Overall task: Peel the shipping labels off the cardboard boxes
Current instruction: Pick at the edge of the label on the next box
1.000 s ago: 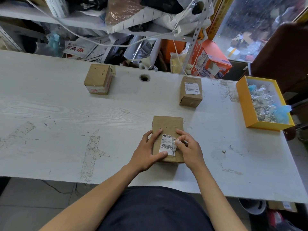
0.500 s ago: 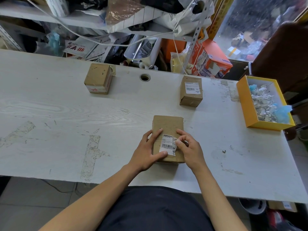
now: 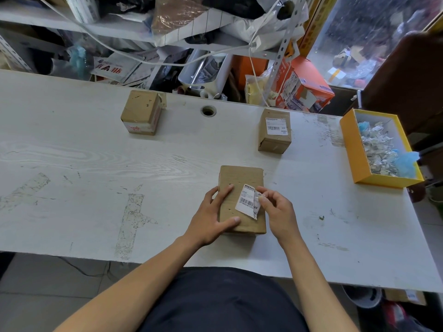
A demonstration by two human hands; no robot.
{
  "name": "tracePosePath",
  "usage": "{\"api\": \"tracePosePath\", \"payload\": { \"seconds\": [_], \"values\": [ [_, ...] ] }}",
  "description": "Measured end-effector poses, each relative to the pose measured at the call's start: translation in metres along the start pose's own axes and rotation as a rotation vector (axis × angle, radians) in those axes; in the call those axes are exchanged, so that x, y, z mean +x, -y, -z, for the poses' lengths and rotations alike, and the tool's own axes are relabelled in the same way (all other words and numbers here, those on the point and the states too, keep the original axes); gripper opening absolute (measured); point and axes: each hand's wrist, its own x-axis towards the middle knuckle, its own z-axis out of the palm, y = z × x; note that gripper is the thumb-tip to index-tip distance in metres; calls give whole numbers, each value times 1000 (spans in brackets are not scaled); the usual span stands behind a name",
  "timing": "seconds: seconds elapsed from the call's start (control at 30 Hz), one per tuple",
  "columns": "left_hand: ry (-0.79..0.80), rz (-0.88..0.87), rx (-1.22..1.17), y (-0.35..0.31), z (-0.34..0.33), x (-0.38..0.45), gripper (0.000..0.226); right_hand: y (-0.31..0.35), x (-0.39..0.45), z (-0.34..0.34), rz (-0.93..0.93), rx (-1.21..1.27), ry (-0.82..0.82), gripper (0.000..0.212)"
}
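Observation:
A flat cardboard box (image 3: pixel 241 179) lies on the white table in front of me. My left hand (image 3: pixel 211 218) grips its left side, fingers on top and thumb along the near edge. A white barcode shipping label (image 3: pixel 245 202) sits on the box top. Its right edge is lifted and curled. My right hand (image 3: pixel 275 210) pinches that lifted edge between thumb and fingertips. Farther back stand a second box (image 3: pixel 273 144) with a flat label (image 3: pixel 275 127) on top, and a third box (image 3: pixel 141 112) at the back left with no label showing on its top.
A yellow tray (image 3: pixel 352 149) holding several crumpled labels and blue scraps sits at the right of the table (image 3: pixel 84 188). A round cable hole (image 3: pixel 208 110) is at the back edge. Cluttered shelving and an orange carton (image 3: pixel 302 88) stand behind the table.
My right hand has lifted the label's right edge off the box and it now curls upward. My left hand stays gripping the box.

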Motion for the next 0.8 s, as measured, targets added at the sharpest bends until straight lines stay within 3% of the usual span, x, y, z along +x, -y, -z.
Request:
{"api": "tracePosePath", "payload": {
  "seconds": [0.8],
  "values": [
    [60,10,51,-2,4,2,86,3,4,-1,-52,123,-19,12]
  ]
}}
